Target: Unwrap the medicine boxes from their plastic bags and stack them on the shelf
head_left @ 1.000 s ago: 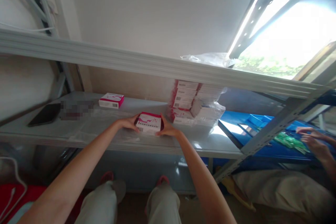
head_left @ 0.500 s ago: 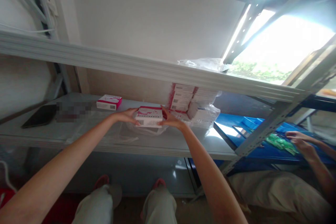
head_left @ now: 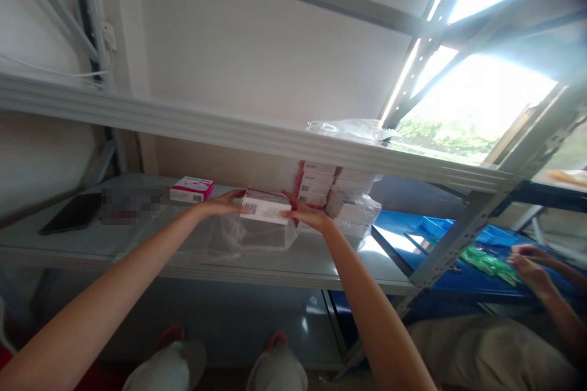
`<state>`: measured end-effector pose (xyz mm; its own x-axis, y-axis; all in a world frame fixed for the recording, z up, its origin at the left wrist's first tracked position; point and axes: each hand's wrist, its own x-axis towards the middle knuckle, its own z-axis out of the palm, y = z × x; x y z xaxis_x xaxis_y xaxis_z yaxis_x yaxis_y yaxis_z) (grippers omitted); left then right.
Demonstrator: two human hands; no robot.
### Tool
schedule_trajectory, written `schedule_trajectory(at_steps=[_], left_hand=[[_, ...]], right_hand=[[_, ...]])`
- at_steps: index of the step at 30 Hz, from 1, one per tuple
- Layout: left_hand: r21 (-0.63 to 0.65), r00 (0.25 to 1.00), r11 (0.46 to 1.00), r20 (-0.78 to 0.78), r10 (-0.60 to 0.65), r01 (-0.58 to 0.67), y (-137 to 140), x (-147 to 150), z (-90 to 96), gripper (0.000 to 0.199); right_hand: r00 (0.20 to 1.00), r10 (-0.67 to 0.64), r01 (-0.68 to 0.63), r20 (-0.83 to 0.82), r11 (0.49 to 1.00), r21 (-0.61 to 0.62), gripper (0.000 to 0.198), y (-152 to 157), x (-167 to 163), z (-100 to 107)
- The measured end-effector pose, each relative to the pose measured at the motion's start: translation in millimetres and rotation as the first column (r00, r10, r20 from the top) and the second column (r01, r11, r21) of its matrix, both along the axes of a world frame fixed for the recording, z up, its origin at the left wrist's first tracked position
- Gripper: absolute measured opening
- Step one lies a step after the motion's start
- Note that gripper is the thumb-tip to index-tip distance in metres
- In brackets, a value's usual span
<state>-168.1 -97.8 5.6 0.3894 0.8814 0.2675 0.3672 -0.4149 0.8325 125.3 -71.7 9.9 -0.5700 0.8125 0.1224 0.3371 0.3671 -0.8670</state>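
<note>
The fingers of the left hand (head_left: 224,203) and right hand (head_left: 308,214) hold a white box (head_left: 266,208) between them by its two ends, over the middle of the shelf (head_left: 321,261). A plastic bag (head_left: 263,238) shows on its near side. A pink-and-white carton (head_left: 191,189) lies left; stacked cartons (head_left: 317,186) stand right.

Held box (head_left: 266,208): looked like smooth printed card, faintly satin.
Stacked boxes (head_left: 316,186): looked like card too, under clear, crinkled, shiny plastic.
Loose film (head_left: 261,238): was thin, see-through plastic, wrinkled and shiny.
Shelf (head_left: 321,263): had a smooth surface with glossy reflections.
Front beam (head_left: 183,126): looked like painted metal, ridged lengthwise, with a low sheen.
Upright (head_left: 461,235): appeared to be metal, punched with holes.
Wall (head_left: 275,61): was smooth and matt.
Trousers (head_left: 277,374): were matt cloth.
</note>
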Motion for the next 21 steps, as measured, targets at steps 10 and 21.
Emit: schedule_trajectory(at_steps=[10,21], left_hand=[[-0.091,0.995,0.995,0.094,-0.032,0.04,-8.7,-0.4,1.5,0.084],[-0.121,0.974,0.993,0.227,0.024,0.004,-8.8,-56.8,11.2,0.093]], right_hand=[[0.998,0.02,-0.018,-0.057,0.999,0.043,0.078,-5.4,-11.7,4.1],[0.974,0.004,0.057,-0.227,0.964,0.259,0.07,18.5,-99.0,1.8]])
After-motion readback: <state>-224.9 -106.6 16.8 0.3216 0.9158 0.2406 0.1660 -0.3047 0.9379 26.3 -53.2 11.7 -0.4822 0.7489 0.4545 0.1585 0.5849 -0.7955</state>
